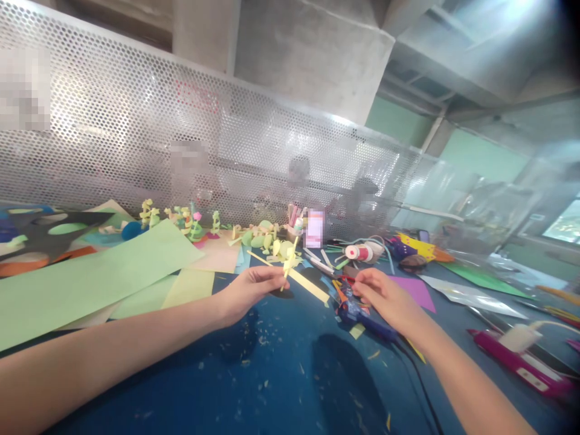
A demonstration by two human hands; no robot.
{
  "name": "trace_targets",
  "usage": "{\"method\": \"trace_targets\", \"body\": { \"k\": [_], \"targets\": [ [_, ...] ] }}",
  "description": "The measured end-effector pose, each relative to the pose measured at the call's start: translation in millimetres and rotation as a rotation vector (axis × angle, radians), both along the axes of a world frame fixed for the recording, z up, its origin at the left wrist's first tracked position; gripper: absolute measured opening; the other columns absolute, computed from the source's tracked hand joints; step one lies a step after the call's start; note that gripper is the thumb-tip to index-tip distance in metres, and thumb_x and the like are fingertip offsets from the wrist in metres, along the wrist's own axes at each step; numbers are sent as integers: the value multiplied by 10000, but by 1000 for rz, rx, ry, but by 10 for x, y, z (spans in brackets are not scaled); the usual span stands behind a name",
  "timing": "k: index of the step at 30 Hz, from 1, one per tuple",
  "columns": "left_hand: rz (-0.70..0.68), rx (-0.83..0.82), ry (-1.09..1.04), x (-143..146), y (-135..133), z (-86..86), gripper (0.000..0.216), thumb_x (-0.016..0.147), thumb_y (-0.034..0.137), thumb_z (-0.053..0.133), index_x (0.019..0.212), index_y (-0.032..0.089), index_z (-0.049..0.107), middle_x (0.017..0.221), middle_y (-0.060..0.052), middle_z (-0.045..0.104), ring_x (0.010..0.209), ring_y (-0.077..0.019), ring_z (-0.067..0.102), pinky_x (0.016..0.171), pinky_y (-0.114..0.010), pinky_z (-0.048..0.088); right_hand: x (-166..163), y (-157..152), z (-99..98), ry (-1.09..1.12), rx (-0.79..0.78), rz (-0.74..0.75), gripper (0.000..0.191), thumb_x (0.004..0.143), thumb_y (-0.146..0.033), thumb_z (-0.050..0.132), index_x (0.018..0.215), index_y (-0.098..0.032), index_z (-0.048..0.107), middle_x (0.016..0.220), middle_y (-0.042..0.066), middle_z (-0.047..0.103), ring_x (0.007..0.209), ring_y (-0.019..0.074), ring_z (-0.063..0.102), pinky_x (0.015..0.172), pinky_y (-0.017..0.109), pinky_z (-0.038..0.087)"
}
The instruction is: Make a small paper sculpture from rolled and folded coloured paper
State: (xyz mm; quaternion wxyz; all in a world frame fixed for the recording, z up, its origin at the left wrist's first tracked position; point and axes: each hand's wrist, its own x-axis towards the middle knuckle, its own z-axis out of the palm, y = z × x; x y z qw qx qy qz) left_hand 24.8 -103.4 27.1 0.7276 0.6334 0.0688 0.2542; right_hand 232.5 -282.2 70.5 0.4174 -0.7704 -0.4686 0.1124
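Observation:
In my left hand (254, 289), the thumb and fingers pinch a small pale yellow paper figure (290, 261) built of thin strips. It stands upright above the blue table. My right hand (383, 293) hovers over a cluttered spot, its fingers curled and the thumb close to the fingertips. Something red (348, 280) shows at those fingertips; whether they grip it is unclear. Just below lies a blue glue gun (367, 321) with its black cord running toward me. A pale yellow paper strip (310, 285) lies between my hands.
Large light green paper sheets (104, 275) cover the left side. Small paper figures (181, 219) stand along the perforated metal screen (254, 145). A white glue bottle (362, 252) lies at the back. At right are a purple sheet (414, 291) and a magenta power strip (516, 361).

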Motion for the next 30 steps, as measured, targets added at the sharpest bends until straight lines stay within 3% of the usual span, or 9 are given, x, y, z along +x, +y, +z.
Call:
{"method": "trace_targets", "body": {
  "k": [3, 7, 13, 21, 30],
  "targets": [
    [31, 78, 13, 2, -4, -10, 198, 752, 324, 639, 823, 141, 660, 815, -33, 649, 815, -142, 578, 793, -268, 410, -13, -39, 29, 30, -23, -6, 206, 762, -416, 513, 799, -215, 494, 799, 42, 625, 795, 214, 617, 696, 343, 486],
    [-4, 125, 21, -15, -42, 14, 203, 755, 329, 632, 804, 134, 663, 798, -33, 662, 770, -135, 590, 780, -268, 433, -207, -13, 43, -51, -69, 108, 264, 790, -460, 502, 855, -213, 570, 883, 55, 647, 834, 224, 613, 758, 346, 470],
    [-67, 139, 42, -41, -125, 72, 203, 749, 330, 636, 789, 134, 665, 790, -30, 671, 763, -141, 610, 768, -267, 456, -569, 134, 106, -27, 16, 198, 266, 801, -431, 507, 967, -245, 601, 1005, 44, 643, 929, 213, 595, 781, 317, 472],
    [-95, 161, 26, -34, -127, 63, 234, 752, 325, 632, 901, 150, 676, 810, -36, 688, 757, -156, 633, 745, -273, 476, -754, 259, 176, 39, -22, 355, 217, 802, -339, 539, 965, -212, 605, 988, 46, 668, 907, 192, 622, 792, 309, 478],
    [-91, 144, -1, -24, -144, 70, 246, 751, 289, 642, 957, 153, 653, 800, -28, 673, 742, -149, 637, 736, -270, 484, -746, 281, 117, 91, -19, 332, 203, 775, -240, 569, 975, -214, 549, 826, 22, 683, 809, 186, 643, 728, 310, 475]
  ]
}}
